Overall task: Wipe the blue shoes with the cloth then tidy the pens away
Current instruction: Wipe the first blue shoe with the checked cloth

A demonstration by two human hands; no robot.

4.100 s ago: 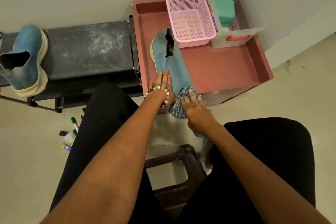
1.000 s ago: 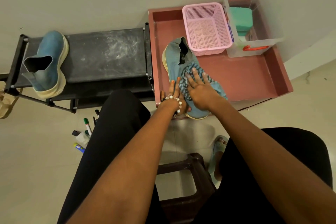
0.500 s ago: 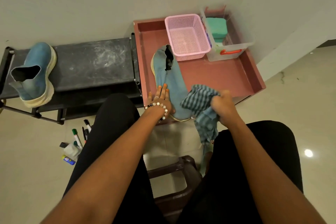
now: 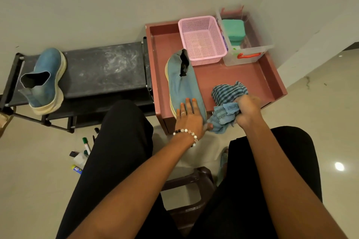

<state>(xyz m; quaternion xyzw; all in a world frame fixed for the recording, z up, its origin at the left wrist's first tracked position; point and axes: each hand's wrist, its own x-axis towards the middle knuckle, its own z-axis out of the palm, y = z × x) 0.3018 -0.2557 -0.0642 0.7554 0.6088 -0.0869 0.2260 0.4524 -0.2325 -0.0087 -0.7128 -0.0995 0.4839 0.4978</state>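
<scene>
The left hand (image 4: 189,117) lies flat, fingers straight toward twelve o'clock. At its three o'clock, the right hand (image 4: 246,110) is curled tight, gripping.

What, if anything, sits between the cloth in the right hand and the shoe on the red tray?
Nothing visible does. The right hand grips the striped cloth just right of the blue shoe; only bare red tray lies between them. The left hand rests on the shoe's near end, covering that part.
</scene>
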